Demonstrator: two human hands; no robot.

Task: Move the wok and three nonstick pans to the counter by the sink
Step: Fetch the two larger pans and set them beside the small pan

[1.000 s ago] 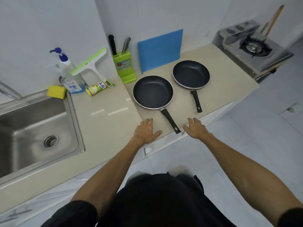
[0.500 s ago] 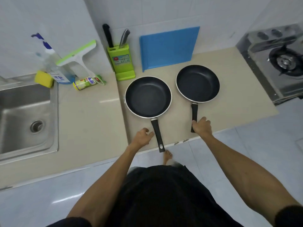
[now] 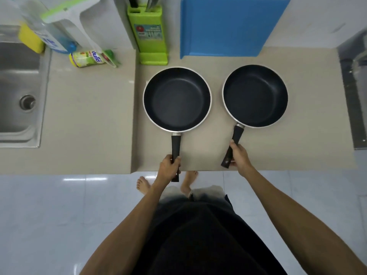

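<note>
Two black nonstick pans with silver rims sit side by side on the beige counter [image 3: 89, 120]. The left pan [image 3: 176, 99] has its black handle pointing toward me, and my left hand [image 3: 169, 167] is closed around the handle's end at the counter edge. The right pan [image 3: 255, 96] lies a little farther right, and my right hand [image 3: 239, 155] grips its handle near the tip. Both pans rest flat on the counter. No wok or third pan is in view.
A steel sink [image 3: 18, 92] is at the left, with a yellow sponge [image 3: 30, 37], soap bottle [image 3: 48, 34], squeegee [image 3: 73, 16] and a lying can [image 3: 89, 58] behind the bare counter. A green knife block [image 3: 148, 34] and blue cutting board [image 3: 228, 26] stand against the wall. The stove edge [image 3: 355, 92] is at the right.
My hands went from resting flat at the counter edge to closing on the two pan handles. The camera view swung down and closer over the pans.
</note>
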